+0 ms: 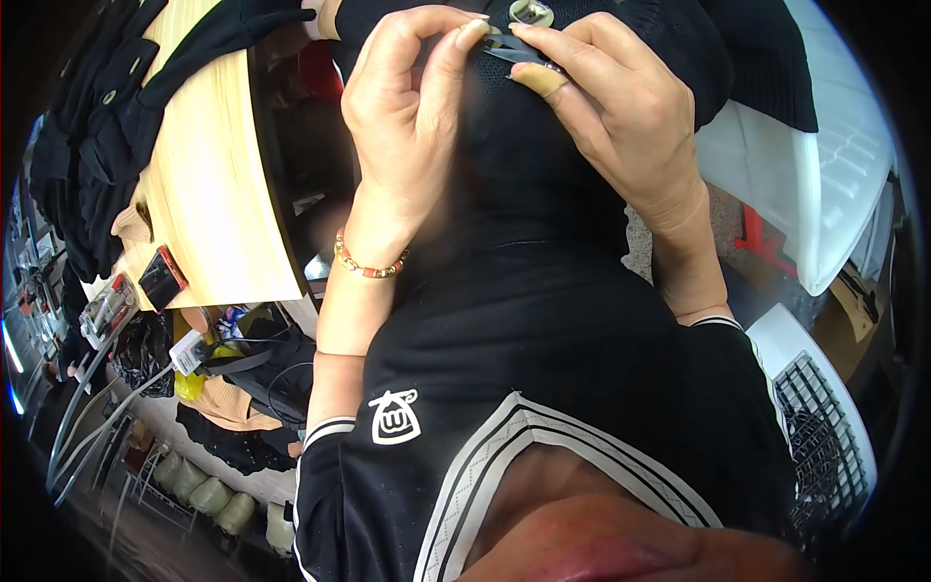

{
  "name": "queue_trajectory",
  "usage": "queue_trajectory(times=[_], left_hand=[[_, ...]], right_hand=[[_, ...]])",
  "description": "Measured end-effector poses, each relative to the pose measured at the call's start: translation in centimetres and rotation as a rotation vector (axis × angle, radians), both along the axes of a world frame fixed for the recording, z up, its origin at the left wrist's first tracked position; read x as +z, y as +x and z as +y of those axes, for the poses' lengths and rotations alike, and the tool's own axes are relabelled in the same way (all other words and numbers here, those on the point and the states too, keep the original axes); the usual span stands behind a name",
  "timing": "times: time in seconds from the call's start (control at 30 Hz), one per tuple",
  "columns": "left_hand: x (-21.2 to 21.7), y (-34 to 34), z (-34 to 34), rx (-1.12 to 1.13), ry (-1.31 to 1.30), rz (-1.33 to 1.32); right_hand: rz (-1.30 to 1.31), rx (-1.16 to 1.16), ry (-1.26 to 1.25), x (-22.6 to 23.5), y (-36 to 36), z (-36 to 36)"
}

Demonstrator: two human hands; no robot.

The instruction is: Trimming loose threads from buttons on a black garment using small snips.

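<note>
Black knit fabric [592, 12] lies across my lap. My right hand [635, 121] grips a small pair of dark thread snips [524, 56], their blades pointing left; a tan wrap covers its thumb tip. My left hand [402, 92] is closed in a pinch by the blade tips, with thumb and forefinger pressed together. Something small, yellowish-green, shows between its fingertips and the blades, too small to name. Just beyond my right fingertips sits a round, pale green and metallic piece [531, 13] on the black fabric. A red and gold bracelet [370, 264] circles my left wrist.
At left stands a light wooden table [228, 184] with black garments [107, 145] piled on it and a dark red-edged phone-like object [163, 278] near its corner. White padded material [776, 175] lies at right. A white plastic basket [824, 417] stands low right. Cables [107, 417] hang lower left.
</note>
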State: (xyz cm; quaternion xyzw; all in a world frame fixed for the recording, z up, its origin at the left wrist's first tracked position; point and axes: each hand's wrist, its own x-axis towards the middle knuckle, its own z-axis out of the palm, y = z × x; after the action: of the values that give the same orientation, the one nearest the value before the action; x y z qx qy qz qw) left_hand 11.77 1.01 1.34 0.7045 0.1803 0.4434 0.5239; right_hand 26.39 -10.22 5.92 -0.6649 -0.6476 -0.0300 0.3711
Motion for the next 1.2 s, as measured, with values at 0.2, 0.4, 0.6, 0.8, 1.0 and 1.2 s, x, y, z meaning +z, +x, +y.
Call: queue_trajectory(times=[0.2,0.4,0.6,0.8,1.0,1.2], left_hand=[[-0.2,0.2,0.4,-0.004,0.109,-0.007],[-0.2,0.0,0.4,-0.030,0.056,-0.053],[1.0,-0.1,0.7,0.016,-0.236,-0.059],[5.2,0.3,0.1,-0.248,-0.805,-0.252],[5.0,0.5,0.0,-0.176,-0.767,-0.134],[2.2,-0.4,0.5,-0.283,-0.509,-0.077]], right_hand=[[0.089,0.091,0.308,-1.9,0.2,3.0],[0.051,0.176,0.711,-4.1,0.7,3.7],[0.680,0.022,-0.167,2.1,-0.5,0.3],[1.176,0.268,-0.279,2.3,-0.7,0.6],[1.307,0.826,0.271,-4.4,2.9,2.5],[1.258,-0.050,-0.014,2.4,3.2,0.3]])
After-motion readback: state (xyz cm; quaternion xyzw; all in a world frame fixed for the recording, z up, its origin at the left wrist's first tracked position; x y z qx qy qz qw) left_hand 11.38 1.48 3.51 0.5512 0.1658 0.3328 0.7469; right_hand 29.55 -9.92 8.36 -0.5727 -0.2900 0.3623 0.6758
